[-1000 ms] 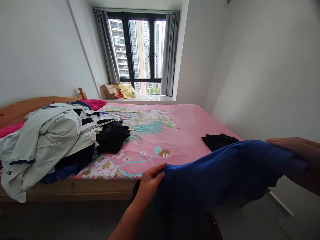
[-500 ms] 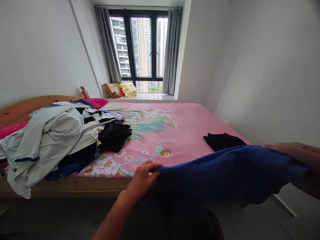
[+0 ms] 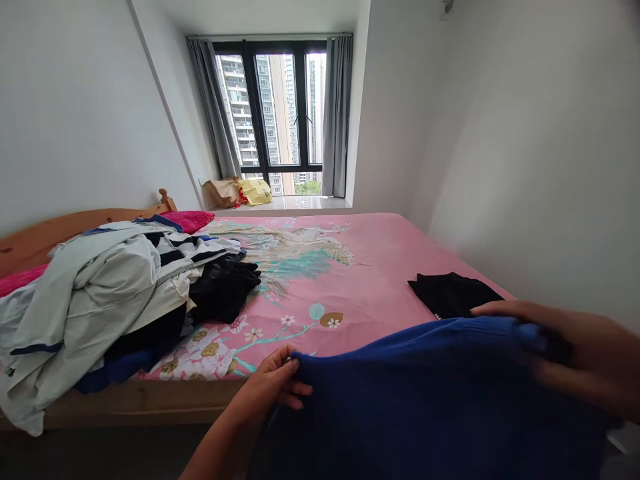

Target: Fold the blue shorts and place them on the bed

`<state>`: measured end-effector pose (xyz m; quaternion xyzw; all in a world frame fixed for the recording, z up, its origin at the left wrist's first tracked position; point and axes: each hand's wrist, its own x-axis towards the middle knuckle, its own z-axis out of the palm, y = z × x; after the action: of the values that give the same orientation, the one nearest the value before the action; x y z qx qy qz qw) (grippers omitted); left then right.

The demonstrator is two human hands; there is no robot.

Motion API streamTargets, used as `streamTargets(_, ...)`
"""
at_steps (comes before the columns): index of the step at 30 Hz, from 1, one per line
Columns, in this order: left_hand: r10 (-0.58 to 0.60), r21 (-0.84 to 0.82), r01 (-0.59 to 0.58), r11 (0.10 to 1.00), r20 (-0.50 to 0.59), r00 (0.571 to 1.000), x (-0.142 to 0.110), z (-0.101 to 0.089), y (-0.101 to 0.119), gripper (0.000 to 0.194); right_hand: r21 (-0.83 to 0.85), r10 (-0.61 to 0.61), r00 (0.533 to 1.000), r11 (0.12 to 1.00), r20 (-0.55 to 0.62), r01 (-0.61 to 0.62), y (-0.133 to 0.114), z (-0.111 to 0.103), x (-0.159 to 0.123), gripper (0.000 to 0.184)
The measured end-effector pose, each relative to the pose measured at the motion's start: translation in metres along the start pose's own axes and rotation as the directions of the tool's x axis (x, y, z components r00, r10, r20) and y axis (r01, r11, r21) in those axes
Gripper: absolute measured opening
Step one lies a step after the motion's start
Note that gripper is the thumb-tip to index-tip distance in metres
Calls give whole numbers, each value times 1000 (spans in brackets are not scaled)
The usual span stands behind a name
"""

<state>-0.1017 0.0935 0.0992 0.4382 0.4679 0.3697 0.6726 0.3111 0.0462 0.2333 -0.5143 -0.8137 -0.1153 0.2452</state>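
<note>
At the near right of the bed (image 3: 383,293), the blue cloth (image 3: 425,400) hangs with its corner pinched in the left hand's (image 3: 277,377) grip and bunched top in the right hand's (image 3: 570,333), where even tension should limit creases.

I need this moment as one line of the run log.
left hand: pinching blue cloth by edge | right hand: holding it too, blurred | bed: clothes pile at picture left, black cloth at right

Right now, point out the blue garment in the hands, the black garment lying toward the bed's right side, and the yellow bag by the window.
Blue garment (image 3: 415,400): head view, middle of its hanging cloth.
Black garment (image 3: 453,293): head view, its upper face.
Yellow bag (image 3: 257,192): head view, its front.
</note>
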Motion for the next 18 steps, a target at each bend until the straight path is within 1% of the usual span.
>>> streamTargets(1,28,1,-28,1000,-47,998,8,-4,5,41,60,-15,995,998,96,10,6,9,10,44)
streamTargets(2,87,34,-84,996,-100,991,15,-8,15,42,113,-37,985,993,167,18,14,17,22,43)
streamTargets(3,172,90,-160,983,-147,974,22,-12,28,41,146,-61,980,989,189,33,21,24,35,40)
streamTargets(4,273,156,-246,957,-181,945,27,-15,45,40,151,-86,984,987,154,62,29,32,48,37)
streamTargets(5,375,227,-329,916,-201,905,32,-17,62,39,145,-116,989,984,91,102,37,39,62,35)
streamTargets(7,541,367,-445,817,-218,812,41,-21,92,34,134,-184,982,973,-53,189,51,57,85,35)
streamTargets(8,595,433,-469,770,-220,773,46,-23,101,32,136,-199,973,967,-115,213,57,70,94,36)
streamTargets(9,633,493,-476,729,-219,743,51,-26,104,31,147,-199,967,964,-158,223,61,84,101,38)
streamTargets(10,656,542,-471,696,-213,724,57,-29,101,29,166,-192,964,961,-186,223,66,102,104,40)
streamTargets(11,664,577,-459,676,-206,718,63,-33,91,28,186,-176,965,959,-196,213,69,123,103,41)
streamTargets(12,662,600,-442,666,-204,721,69,-38,74,28,203,-166,966,957,-196,205,72,146,98,42)
streamTargets(13,648,615,-421,666,-198,735,75,-43,53,27,212,-157,968,957,-194,198,74,171,90,43)
streamTargets(15,608,637,-361,681,-217,764,84,-52,1,24,241,-139,982,956,-126,166,78,223,62,45)
streamTargets(17,533,669,-276,690,-211,819,86,-61,-53,20,295,-117,993,948,-30,121,81,271,25,45)
streamTargets(18,495,684,-237,689,-205,844,86,-64,-76,19,333,-89,996,940,27,75,83,291,6,44)
